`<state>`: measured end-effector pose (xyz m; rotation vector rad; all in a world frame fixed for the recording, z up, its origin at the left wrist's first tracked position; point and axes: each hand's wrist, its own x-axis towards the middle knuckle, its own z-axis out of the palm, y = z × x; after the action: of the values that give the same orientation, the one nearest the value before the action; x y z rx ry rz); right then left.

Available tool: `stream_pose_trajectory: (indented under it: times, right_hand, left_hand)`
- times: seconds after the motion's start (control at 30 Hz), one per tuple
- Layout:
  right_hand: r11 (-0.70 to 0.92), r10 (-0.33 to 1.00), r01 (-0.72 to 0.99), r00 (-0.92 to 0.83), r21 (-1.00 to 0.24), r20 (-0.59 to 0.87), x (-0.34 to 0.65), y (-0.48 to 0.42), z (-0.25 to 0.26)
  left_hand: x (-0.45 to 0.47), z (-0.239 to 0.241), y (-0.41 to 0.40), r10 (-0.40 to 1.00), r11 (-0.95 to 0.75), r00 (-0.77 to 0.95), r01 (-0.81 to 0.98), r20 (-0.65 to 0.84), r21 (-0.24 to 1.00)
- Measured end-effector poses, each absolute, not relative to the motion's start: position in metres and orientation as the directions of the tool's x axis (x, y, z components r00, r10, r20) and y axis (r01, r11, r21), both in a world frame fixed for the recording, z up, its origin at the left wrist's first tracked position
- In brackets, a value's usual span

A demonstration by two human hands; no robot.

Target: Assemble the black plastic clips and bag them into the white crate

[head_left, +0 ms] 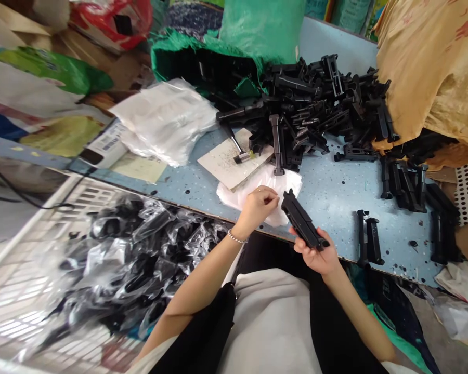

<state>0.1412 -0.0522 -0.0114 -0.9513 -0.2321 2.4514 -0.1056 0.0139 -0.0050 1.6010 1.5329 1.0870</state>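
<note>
My right hand (320, 254) is wrapped round the lower end of a long black plastic part (304, 221), holding it tilted above the table's front edge. To its left, my left hand (257, 208) has its fingers curled and pressed together; whether anything is in them is hidden. Beneath that hand lies a small pile of thin clear plastic bags (234, 193). Just behind the bags sits a pale flat board (222, 163) strewn with dark crumbs, with a dark-handled tool (234, 139) across it. Another black part (276, 145) leans beside the board.
A large heap of black parts (308, 98) covers the back of the blue table (323, 192), beside a green sack (261, 31). Several more parts (368, 239) lie to the right. A white crate (8, 291) of bagged parts (128, 259) stands at left. Plastic bags (167, 117) lie back left.
</note>
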Motion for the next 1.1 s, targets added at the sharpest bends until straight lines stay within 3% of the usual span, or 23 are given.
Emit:
stream_pose_trajectory:
  times: [0.07, 0.13, 0.2, 0.27, 0.43, 0.5, 0.6, 0.77, 0.97, 1.1]
  right_hand:
    - [-0.880, 0.464, -0.426, -0.672, -0.210, -0.578, 0.136, -0.050, -0.017]
    - [-0.874, 0.453, -0.472, -0.710, -0.113, -0.540, 0.132, -0.047, -0.021]
    - [-0.860, 0.458, -0.508, -0.738, -0.038, -0.495, 0.131, -0.044, -0.023]
    - [-0.846, 0.466, -0.533, -0.750, 0.011, -0.470, 0.129, -0.042, -0.021]
    - [-0.840, 0.472, -0.542, -0.737, 0.005, -0.484, 0.124, -0.040, -0.019]
    - [-0.860, 0.450, -0.509, -0.734, -0.026, -0.509, 0.125, -0.040, -0.020]
    - [-0.879, 0.429, -0.473, -0.724, -0.063, -0.541, 0.131, -0.039, -0.021]
    - [-0.819, 0.523, -0.570, -0.691, -0.068, -0.499, 0.135, -0.030, -0.019]
    - [-0.825, 0.528, -0.562, -0.733, -0.055, -0.427, 0.121, -0.028, -0.023]
    - [-0.836, 0.530, -0.534, -0.730, -0.123, -0.432, 0.120, -0.031, -0.022]
  left_hand:
    - [-0.106, 0.003, 0.008, 0.968, -0.195, -0.029, 0.530, 0.248, 0.825]
    - [-0.109, 0.010, 0.001, 0.935, -0.294, 0.063, 0.687, 0.348, 0.665]
    - [-0.110, 0.012, -0.005, 0.918, -0.352, 0.198, 0.805, 0.342, 0.478]
    - [-0.109, 0.011, -0.010, 0.916, -0.368, 0.257, 0.845, 0.308, 0.388]
    - [-0.097, 0.002, -0.010, 0.906, -0.290, 0.039, 0.784, 0.422, 0.549]
    - [-0.095, 0.000, -0.002, 0.910, -0.288, 0.026, 0.757, 0.414, 0.586]
    - [-0.100, -0.002, 0.012, 0.913, -0.332, 0.126, 0.782, 0.387, 0.528]
    - [-0.110, -0.008, 0.013, 0.872, -0.436, 0.291, 0.827, 0.395, 0.355]
    - [-0.099, -0.014, 0.000, 0.871, -0.387, 0.181, 0.824, 0.456, 0.413]
    - [-0.106, -0.010, -0.001, 0.911, -0.301, 0.138, 0.867, 0.389, 0.398]
